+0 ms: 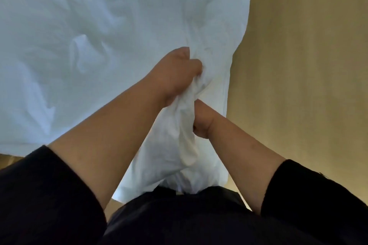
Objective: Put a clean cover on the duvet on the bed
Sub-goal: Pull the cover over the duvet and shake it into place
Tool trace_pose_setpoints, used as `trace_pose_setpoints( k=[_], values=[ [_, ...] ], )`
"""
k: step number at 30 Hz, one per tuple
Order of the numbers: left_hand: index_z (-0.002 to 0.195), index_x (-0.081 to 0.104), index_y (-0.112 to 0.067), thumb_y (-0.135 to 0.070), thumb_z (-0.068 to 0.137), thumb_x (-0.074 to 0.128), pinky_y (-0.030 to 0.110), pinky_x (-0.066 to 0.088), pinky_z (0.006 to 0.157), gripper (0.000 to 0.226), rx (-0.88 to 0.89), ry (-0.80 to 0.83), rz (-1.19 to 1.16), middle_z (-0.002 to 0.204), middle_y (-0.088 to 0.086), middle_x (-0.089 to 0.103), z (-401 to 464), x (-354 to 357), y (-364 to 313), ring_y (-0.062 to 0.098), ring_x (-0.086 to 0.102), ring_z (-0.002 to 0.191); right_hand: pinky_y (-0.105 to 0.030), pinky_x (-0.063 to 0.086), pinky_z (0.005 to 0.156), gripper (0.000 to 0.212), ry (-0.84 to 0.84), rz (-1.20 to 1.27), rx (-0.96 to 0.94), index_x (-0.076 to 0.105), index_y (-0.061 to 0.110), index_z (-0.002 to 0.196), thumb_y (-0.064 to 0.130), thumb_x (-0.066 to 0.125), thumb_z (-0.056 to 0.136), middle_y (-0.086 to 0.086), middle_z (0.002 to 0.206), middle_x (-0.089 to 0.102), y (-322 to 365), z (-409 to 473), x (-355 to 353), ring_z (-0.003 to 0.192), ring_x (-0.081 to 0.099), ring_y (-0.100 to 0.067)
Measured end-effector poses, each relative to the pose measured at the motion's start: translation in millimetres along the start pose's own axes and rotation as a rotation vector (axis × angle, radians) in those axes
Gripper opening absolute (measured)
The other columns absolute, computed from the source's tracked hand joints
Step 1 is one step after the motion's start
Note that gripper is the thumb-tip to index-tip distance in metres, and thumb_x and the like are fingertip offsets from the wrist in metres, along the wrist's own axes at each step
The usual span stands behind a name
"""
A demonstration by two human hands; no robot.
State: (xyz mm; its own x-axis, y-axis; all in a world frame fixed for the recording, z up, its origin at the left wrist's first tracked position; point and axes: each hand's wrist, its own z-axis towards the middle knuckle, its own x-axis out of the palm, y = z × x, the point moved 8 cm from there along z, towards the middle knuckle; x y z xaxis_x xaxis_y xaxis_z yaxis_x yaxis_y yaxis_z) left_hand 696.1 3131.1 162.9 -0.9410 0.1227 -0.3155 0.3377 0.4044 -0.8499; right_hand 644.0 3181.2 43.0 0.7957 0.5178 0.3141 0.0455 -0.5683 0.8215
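Observation:
A large white duvet cover lies spread and wrinkled over the bed, filling the upper left of the head view. A bunched corner of the white cloth runs from the bed's edge down toward my body. My left hand grips this bunch from above, fingers curled into the folds. My right hand grips the same bunch lower down from the right side, its fingers buried in the cloth. I cannot tell the duvet from its cover inside the bunch.
A tan carpeted floor stretches along the right side of the bed. My dark sleeves and dark clothing fill the bottom of the view. A thin strip of floor shows at the lower left below the bed's edge.

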Motion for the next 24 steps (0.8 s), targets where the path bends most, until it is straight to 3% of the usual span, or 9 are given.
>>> trace_pose_setpoints(
  k=[4, 6, 8, 11, 13, 15, 17, 20, 24],
  values=[
    [0.085, 0.053, -0.012, -0.009, 0.072, 0.054, 0.035, 0.040, 0.068, 0.013, -0.002, -0.116, -0.152, 0.080, 0.006, 0.051, -8.6, -24.8, -20.6, 0.021, 0.051, 0.075, -0.027, 0.049, 0.092, 0.023, 0.161, -0.401, 0.074, 0.062, 0.021, 0.122, 0.017, 0.058, 0.100, 0.004, 0.123, 0.061, -11.0, -9.9, 33.7, 0.113, 0.056, -0.014],
    [0.092, 0.056, -0.010, -0.011, 0.067, 0.054, 0.036, 0.042, 0.070, 0.025, -0.008, -0.124, -0.231, 0.085, 0.009, 0.055, -11.3, -30.2, -20.0, 0.022, 0.055, 0.079, -0.036, 0.044, 0.108, 0.040, 0.199, -0.512, 0.103, 0.058, 0.023, 0.138, 0.027, 0.057, 0.098, 0.004, 0.141, 0.057, -15.3, -20.1, 33.7, 0.125, 0.054, -0.015],
    [0.097, 0.061, -0.005, -0.010, 0.069, 0.056, 0.037, 0.048, 0.074, 0.029, -0.006, -0.123, -0.259, 0.091, 0.011, 0.062, -12.7, -31.2, -19.0, 0.025, 0.061, 0.086, -0.037, 0.045, 0.108, 0.041, 0.198, -0.606, 0.112, 0.060, 0.025, 0.137, 0.032, 0.058, 0.097, 0.005, 0.139, 0.058, -12.5, -27.5, 30.7, 0.121, 0.056, -0.013],
    [0.104, 0.065, -0.015, -0.009, 0.089, 0.055, 0.038, 0.055, 0.086, 0.019, -0.011, -0.131, -0.206, 0.104, 0.006, 0.069, -15.0, -30.9, -15.7, 0.025, 0.067, 0.099, -0.021, 0.034, 0.063, 0.030, 0.176, -0.370, 0.124, 0.064, 0.006, 0.106, 0.026, 0.059, 0.084, -0.004, 0.085, 0.053, 2.5, -45.7, 36.8, 0.066, 0.043, -0.006],
    [0.104, 0.064, -0.019, -0.022, 0.097, 0.054, 0.031, 0.055, 0.079, 0.012, 0.009, -0.141, -0.032, 0.099, -0.001, 0.069, -23.2, -35.5, -16.9, 0.015, 0.066, 0.089, -0.020, 0.031, 0.057, 0.032, 0.167, -0.064, 0.129, 0.062, 0.009, 0.099, 0.030, 0.062, 0.076, -0.003, 0.077, 0.051, 15.5, -60.4, 38.7, 0.060, 0.041, -0.006],
    [0.101, 0.064, -0.016, -0.033, 0.100, 0.052, 0.027, 0.046, 0.070, 0.021, 0.071, -0.167, 0.210, 0.089, -0.008, 0.065, -35.4, -42.1, -21.5, 0.011, 0.059, 0.078, -0.020, 0.050, 0.074, 0.031, 0.195, 0.159, 0.068, 0.068, 0.016, 0.111, 0.036, 0.062, 0.088, 0.004, 0.100, 0.072, 34.4, -70.8, 35.8, 0.086, 0.068, -0.008],
    [0.105, 0.066, -0.020, -0.039, 0.100, 0.051, 0.025, 0.045, 0.075, 0.024, 0.161, -0.236, 0.350, 0.093, -0.013, 0.064, -56.3, -52.8, -27.8, 0.010, 0.061, 0.089, -0.030, 0.051, 0.099, 0.047, 0.228, 0.174, -0.034, 0.062, 0.015, 0.129, 0.040, 0.067, 0.089, -0.002, 0.125, 0.071, 62.9, -82.6, 34.0, 0.120, 0.065, -0.018],
    [0.105, 0.067, -0.023, -0.049, 0.095, 0.055, 0.025, 0.042, 0.085, 0.030, 0.329, -0.369, 0.459, 0.100, -0.011, 0.060, -93.4, -68.2, -29.0, 0.012, 0.055, 0.099, -0.036, 0.051, 0.102, 0.049, 0.255, -0.028, -0.171, 0.063, 0.011, 0.128, 0.016, 0.077, 0.081, -0.009, 0.125, 0.071, 90.8, -89.5, 34.3, 0.123, 0.064, -0.028],
    [0.126, 0.059, -0.023, -0.075, 0.076, 0.052, 0.030, 0.037, 0.100, 0.072, 0.389, -0.461, 0.674, 0.122, -0.005, 0.054, -145.4, -67.1, -6.1, 0.018, 0.046, 0.115, -0.050, 0.050, 0.105, 0.038, 0.072, -0.001, -0.199, 0.060, 0.000, 0.131, 0.004, 0.065, 0.093, -0.018, 0.125, 0.069, 119.9, -76.2, 30.6, 0.118, 0.066, -0.034]
  ],
)
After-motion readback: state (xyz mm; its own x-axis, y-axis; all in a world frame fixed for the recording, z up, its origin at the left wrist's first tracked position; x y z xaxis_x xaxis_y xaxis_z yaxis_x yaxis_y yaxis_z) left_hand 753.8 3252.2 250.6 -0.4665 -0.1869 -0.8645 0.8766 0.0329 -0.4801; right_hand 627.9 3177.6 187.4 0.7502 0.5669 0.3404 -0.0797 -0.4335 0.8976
